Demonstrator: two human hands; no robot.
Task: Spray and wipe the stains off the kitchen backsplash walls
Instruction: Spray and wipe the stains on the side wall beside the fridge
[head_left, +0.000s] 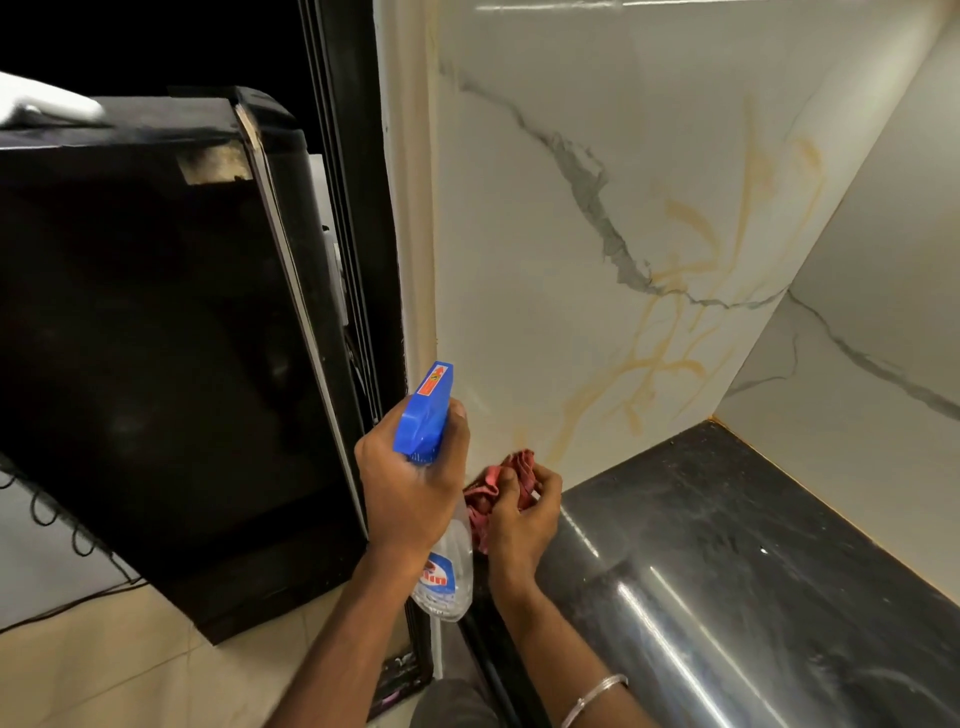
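Left hand (410, 488): is gripping the spray bottle (423, 413) by its neck.
Right hand (522, 517): is bunching a red cloth (523, 463) beside the left hand.
Backsplash (597, 208): yellow stains (639, 371) are streaking above the right hand.

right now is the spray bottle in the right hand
No, the left hand grips the spray bottle, while the right hand holds the pink cloth.

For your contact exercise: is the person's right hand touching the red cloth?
Touching. The head view shows the right hand gripping the bunched red cloth, fingers curled round it.
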